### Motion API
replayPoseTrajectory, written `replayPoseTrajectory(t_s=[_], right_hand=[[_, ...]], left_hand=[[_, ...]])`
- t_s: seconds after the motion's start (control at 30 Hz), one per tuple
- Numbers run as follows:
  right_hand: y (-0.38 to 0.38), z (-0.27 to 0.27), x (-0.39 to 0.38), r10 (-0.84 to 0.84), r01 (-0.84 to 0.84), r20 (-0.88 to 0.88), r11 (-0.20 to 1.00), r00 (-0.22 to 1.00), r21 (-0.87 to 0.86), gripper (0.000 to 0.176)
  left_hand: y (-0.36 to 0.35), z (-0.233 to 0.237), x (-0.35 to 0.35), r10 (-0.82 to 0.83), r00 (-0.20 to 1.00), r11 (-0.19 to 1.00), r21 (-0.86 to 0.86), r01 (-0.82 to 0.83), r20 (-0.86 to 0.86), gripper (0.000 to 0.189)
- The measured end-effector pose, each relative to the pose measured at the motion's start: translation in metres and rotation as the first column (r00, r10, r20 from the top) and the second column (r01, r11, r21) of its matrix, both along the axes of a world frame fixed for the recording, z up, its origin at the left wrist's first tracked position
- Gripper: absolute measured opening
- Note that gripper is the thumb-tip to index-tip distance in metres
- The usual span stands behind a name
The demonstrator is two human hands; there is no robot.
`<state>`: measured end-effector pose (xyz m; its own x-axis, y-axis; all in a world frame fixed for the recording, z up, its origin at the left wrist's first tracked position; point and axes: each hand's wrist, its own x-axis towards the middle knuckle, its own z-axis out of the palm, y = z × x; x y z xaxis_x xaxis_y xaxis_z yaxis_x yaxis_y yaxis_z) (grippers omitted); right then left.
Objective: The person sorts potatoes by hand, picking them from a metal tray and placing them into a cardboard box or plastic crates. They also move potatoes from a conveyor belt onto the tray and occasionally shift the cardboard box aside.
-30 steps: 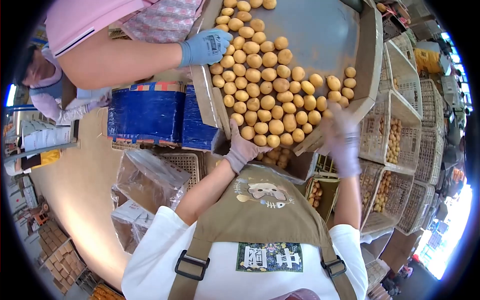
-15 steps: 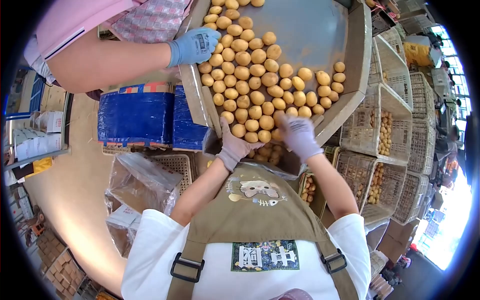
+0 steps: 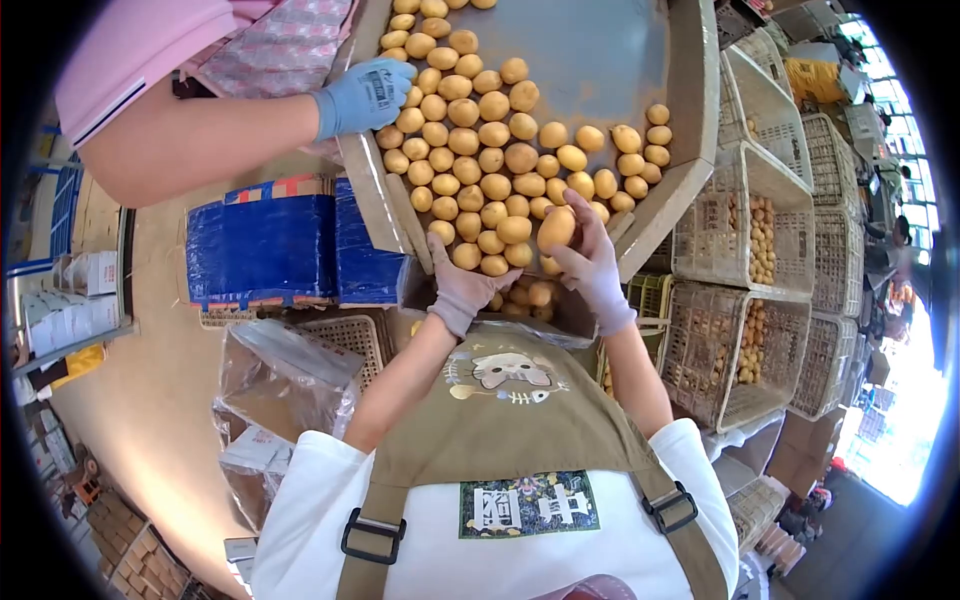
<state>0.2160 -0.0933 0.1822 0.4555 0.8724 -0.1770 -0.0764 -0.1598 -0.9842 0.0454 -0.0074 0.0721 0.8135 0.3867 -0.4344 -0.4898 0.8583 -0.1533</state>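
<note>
My right hand (image 3: 596, 262), in a pale thin glove, grips a yellow round fruit (image 3: 556, 229) between thumb and fingers, just above the tray's near end. My left hand (image 3: 467, 284), gloved the same way, has thumb and fingers spread along the near edge of the tray (image 3: 684, 130), beside the closest fruits. Many similar yellow-brown fruits (image 3: 521, 157) lie on its metal bed, mostly in the left and near part. Below my hands, partly hidden by them, is a lined box (image 3: 578, 318) with more of these fruits inside.
At the left, another person's blue-gloved hand (image 3: 366, 96) rests among the fruits. White plastic crates (image 3: 712, 225) stand stacked on the right, some holding fruit. Blue-wrapped boxes (image 3: 262, 245) and a plastic-lined carton (image 3: 285, 360) are on the left.
My right hand has come up from the near fruits and now holds one fruit raised. My left hand stays at the tray edge. The whole view has shifted slightly.
</note>
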Motion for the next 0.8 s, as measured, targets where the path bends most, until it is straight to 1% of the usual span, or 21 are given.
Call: replayPoseTrajectory(t_s=[0.03,0.07,0.1,0.13,0.17,0.27,0.3,0.33,0.4,0.47,0.53,0.6,0.63,0.67,0.7,0.73,0.77,0.8], right_hand=[[-0.005,0.007,-0.001,0.009,0.038,-0.355,0.991,0.935,0.126,0.073],[-0.012,0.000,0.003,0.040,0.096,-0.608,0.977,0.793,0.189,0.076],[-0.015,0.002,0.001,0.081,0.123,-0.682,0.962,0.726,0.246,0.077],[-0.016,0.004,-0.002,0.130,0.155,-0.746,0.941,0.653,0.300,0.079],[-0.019,0.008,-0.003,0.106,0.167,-0.747,0.945,0.656,0.281,0.079],[-0.018,0.014,-0.005,0.055,0.179,-0.697,0.949,0.715,0.258,0.077],[-0.017,0.013,-0.002,0.086,0.168,-0.724,0.948,0.684,0.271,0.076],[-0.010,0.022,-0.005,0.072,0.157,-0.722,0.957,0.688,0.246,0.067],[0.005,0.026,0.000,0.067,0.241,-0.859,0.946,0.508,0.215,0.057],[0.020,0.031,0.015,0.137,0.397,-0.910,0.867,0.392,0.302,0.052],[0.031,0.045,0.031,0.196,0.355,-0.810,0.824,0.553,0.442,0.049],[0.045,0.050,0.040,0.009,0.398,-0.834,0.875,0.552,0.274,0.042],[0.049,0.050,0.052,-0.060,0.333,-0.827,0.930,0.559,0.157,0.036],[0.047,0.075,0.057,-0.099,0.386,-0.819,0.909,0.566,0.157,0.036],[0.038,0.090,0.079,0.053,0.470,-0.795,0.782,0.604,0.409,0.037],[0.010,0.094,0.120,0.165,0.379,-0.726,0.764,0.668,0.523,0.037],[-0.010,0.093,0.146,-0.163,0.575,-0.612,0.586,0.774,0.571,0.039],[-0.011,0.138,0.116,-0.269,0.480,-0.402,0.580,0.875,0.658,0.034]], left_hand=[[0.002,0.001,0.001,0.000,1.000,1.000,0.003,0.000,0.028,0.109],[0.002,0.002,0.001,-0.021,0.999,0.997,0.076,0.017,0.045,0.108],[0.002,0.003,0.001,-0.026,0.999,0.995,0.095,0.023,0.028,0.108],[0.003,0.004,0.002,-0.030,1.000,0.993,0.115,0.028,0.010,0.108],[0.002,-0.003,0.001,-0.036,0.998,0.996,0.086,0.031,0.058,0.110],[0.002,0.001,0.000,-0.052,0.998,0.996,0.069,0.049,0.042,0.113],[0.002,-0.004,-0.001,-0.060,0.997,0.996,0.075,0.056,0.052,0.115],[0.001,-0.001,0.001,-0.025,0.997,0.999,0.029,0.023,0.078,0.113],[0.000,-0.010,0.001,-0.002,0.995,0.992,0.124,-0.010,0.096,0.110],[-0.002,0.006,-0.002,-0.014,0.997,0.999,0.036,0.016,-0.074,0.106],[-0.003,-0.007,-0.002,-0.010,1.000,0.963,0.269,0.007,0.009,0.103],[0.000,0.010,-0.001,-0.022,1.000,0.987,0.160,0.022,0.001,0.102],[0.006,0.013,0.000,-0.013,1.000,0.988,0.152,0.010,0.016,0.103],[0.001,0.012,-0.002,-0.010,1.000,0.994,0.111,0.007,0.024,0.103],[0.001,0.005,0.000,-0.024,0.999,0.999,-0.034,0.025,0.025,0.103],[0.000,-0.007,-0.003,-0.051,0.998,0.998,0.025,0.050,0.022,0.106],[-0.004,-0.001,-0.007,-0.032,0.999,0.999,-0.013,0.031,-0.029,0.107],[-0.002,0.008,-0.007,-0.021,0.997,1.000,-0.024,0.019,-0.069,0.108]])
